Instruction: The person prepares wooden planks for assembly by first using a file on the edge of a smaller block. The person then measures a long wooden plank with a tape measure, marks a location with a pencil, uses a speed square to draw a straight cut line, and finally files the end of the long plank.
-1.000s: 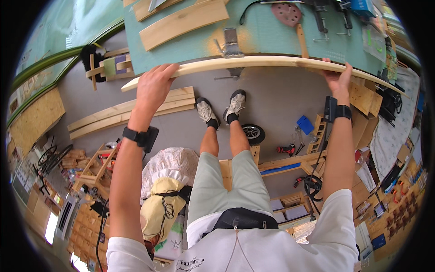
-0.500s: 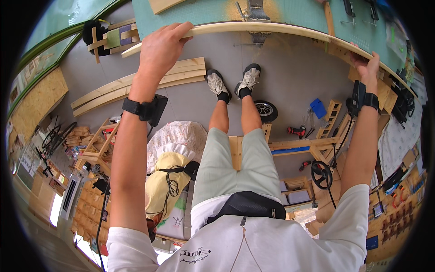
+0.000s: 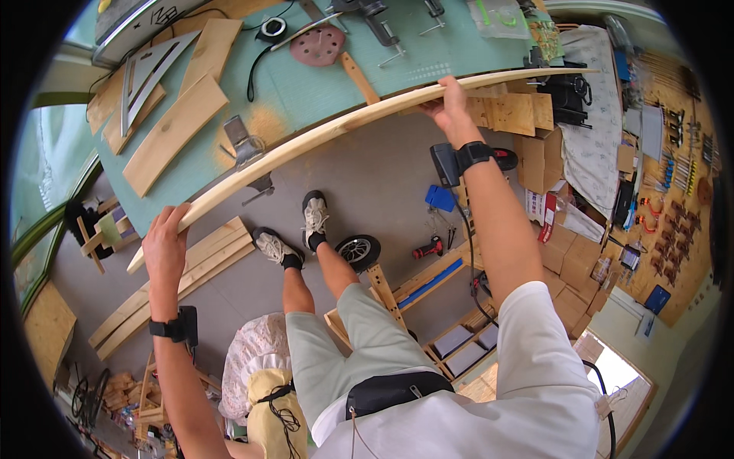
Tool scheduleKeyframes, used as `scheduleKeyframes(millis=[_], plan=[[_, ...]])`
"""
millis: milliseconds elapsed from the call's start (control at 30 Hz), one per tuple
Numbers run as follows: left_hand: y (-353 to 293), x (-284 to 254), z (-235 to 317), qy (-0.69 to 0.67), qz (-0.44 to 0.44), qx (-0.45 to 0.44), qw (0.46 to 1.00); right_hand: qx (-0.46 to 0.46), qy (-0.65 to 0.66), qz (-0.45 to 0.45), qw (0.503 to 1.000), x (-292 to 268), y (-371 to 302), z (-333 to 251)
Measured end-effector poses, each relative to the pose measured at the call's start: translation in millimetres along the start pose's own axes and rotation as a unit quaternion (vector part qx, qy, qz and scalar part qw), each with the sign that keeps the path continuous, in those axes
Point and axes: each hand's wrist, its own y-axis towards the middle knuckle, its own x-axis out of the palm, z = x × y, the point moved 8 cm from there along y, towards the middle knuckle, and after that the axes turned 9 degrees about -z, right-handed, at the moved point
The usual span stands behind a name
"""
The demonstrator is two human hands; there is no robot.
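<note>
Currently gripping a long pale board two-handed — closing the left hand around it near one end, clasping it farther along with the right hand — and holding it along the near edge of the teal workbench.

White short-sleeved shirt; thin cord at front. Pale green shorts. Black waist bag, zipped. Black strap with boxy black device on each wrist. Light shoes, dark edging; black socks.
</note>
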Motion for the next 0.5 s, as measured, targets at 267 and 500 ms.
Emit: scheduleKeyframes(millis=[267,500], plan=[[15,6,33,0.007,-0.007,0.020,1.000,-0.021,-0.005,0.054,0.998,-31,7,-14],[28,8,49,0.020,-0.016,0.053,0.998,0.021,0.011,0.040,0.999,-87,55,-17]])
